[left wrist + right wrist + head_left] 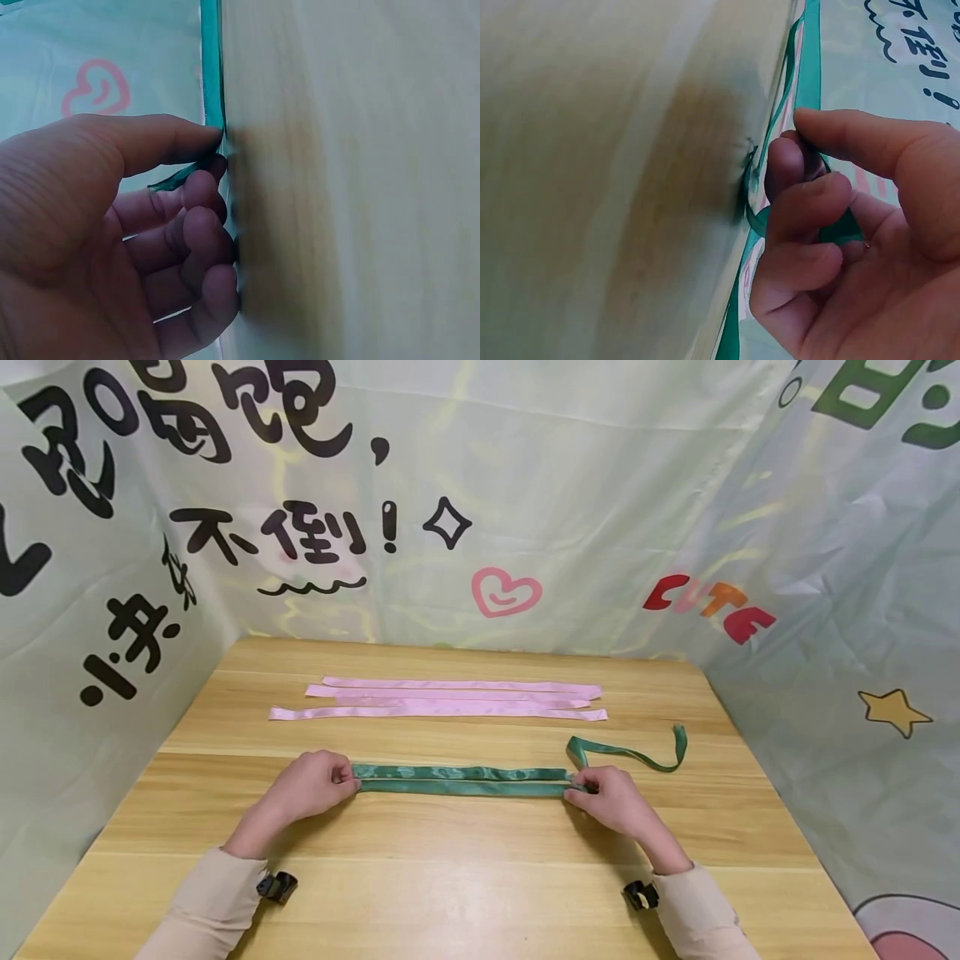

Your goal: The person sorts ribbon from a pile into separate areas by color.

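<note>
Two green ribbon lengths run side by side across the table, a front one (pixel 465 788) and a shinier back one (pixel 465 772). My left hand (pixel 311 785) pinches green ribbon between thumb and index finger at the left end; a short ribbon end (pixel 176 178) pokes out toward the palm in the left wrist view. At the right end my right hand (pixel 617 799) pinches green ribbon too, its fingertips hiding part of it. Behind that hand a loose green tail (pixel 626 751) bends away to the right, its tip curling up.
Several pink ribbons (pixel 450 711) lie roughly parallel beyond the green ones on the wooden table (pixel 450 877). Printed cloth (pixel 585 510) hangs along the back and both sides. Each sleeve cuff has a small black device (pixel 279 887) beside it.
</note>
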